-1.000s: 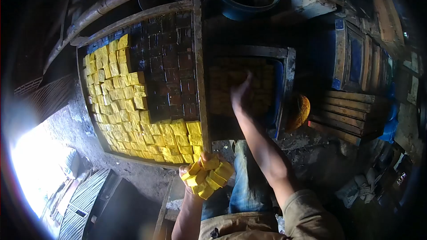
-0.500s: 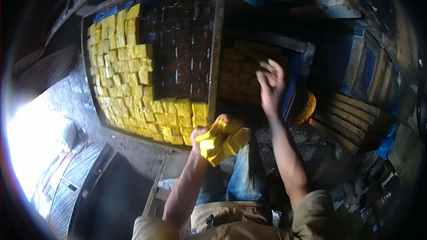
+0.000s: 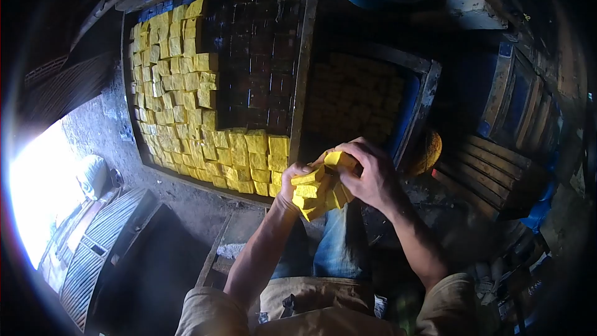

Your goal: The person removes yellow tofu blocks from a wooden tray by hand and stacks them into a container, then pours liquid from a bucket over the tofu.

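My left hand [image 3: 290, 185] is closed around a cluster of several yellow tofu blocks [image 3: 308, 195], held above my lap. My right hand [image 3: 375, 176] is at the right side of the same cluster, its thumb and fingers closed on one upper block [image 3: 341, 160]. Ahead and to the left, a wooden-framed tray [image 3: 303, 56] carries rows of similar yellow blocks [image 3: 180, 99] along its left side and near edge. Dark slatted surface shows in the tray's upper right part. The palms and undersides of the held blocks are hidden.
Right of the tray, a lower frame [image 3: 429, 87] holds more blocks in shadow. A blue tub [image 3: 367, 0] stands at the back. Wooden crates [image 3: 491, 162] and a round yellow object [image 3: 429, 149] are at the right. A ribbed curved object [image 3: 112, 236] lies at lower left.
My right hand has come down and inward from above the lower frame and closed on the cluster of blocks. My left hand has shifted slightly right, still holding the blocks.
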The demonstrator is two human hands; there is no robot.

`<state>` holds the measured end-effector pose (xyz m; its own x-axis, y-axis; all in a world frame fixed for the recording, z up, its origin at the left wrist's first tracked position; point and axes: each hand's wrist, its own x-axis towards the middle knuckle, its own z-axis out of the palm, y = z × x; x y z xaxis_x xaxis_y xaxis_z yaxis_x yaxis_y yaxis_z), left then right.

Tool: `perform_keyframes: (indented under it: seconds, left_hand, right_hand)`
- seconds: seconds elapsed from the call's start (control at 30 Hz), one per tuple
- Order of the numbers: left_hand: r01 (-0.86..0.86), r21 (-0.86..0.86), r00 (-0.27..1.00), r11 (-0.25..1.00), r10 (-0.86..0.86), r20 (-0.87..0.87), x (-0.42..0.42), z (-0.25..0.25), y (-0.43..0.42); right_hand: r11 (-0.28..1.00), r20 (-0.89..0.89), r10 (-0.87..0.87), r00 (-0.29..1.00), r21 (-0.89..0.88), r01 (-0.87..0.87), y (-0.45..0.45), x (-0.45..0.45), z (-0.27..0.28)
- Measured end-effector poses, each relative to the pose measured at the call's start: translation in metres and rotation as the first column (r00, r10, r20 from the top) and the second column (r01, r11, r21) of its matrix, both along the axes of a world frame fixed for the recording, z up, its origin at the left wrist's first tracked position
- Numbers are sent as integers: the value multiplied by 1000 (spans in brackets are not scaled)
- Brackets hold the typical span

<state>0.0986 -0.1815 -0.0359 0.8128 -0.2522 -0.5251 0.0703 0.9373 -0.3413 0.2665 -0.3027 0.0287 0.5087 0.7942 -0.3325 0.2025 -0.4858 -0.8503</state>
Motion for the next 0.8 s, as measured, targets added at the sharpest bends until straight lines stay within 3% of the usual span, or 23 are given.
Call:
perform_keyframes:
  seconds: [0.07,0.13,0.17,0.2,0.27,0.47,0.53,0.6,0.7,0.8]
  left_hand:
    - [-3,-19,997,1000,1,-71,8,12,0]
    - [9,-38,999,999,-10,-37,15,17,0]
    - [-7,-31,999,1000,6,-33,18,19,-1]
    - [-22,-23,999,999,22,-28,21,19,-2]
    - [-41,-47,997,998,44,68,25,17,-2]
    - [-189,-87,971,978,199,133,24,11,1]
    - [-211,-63,969,976,217,120,29,17,2]
    - [-255,-75,953,964,264,148,33,19,5]
    - [-289,-107,942,951,302,144,34,11,5]
    - [-305,-33,952,952,306,23,39,8,3]
  right_hand:
    - [1000,-14,5,1000,-15,-5,-5,8,-4]
    - [991,-263,-115,958,33,128,-15,14,-14]
    - [980,-432,-150,889,51,191,-21,18,-19]
    - [931,-583,-257,770,65,359,-23,15,-24]
    - [860,-661,-423,620,-76,505,-35,20,-21]
    - [787,-650,-491,580,-46,615,-44,15,-1]
    - [830,-502,-468,727,32,556,-43,8,4]
    - [818,-519,-472,713,43,574,-45,0,12]
    - [787,-617,-386,686,169,594,-31,-3,35]
    - [863,-505,-245,828,276,424,-28,-13,40]
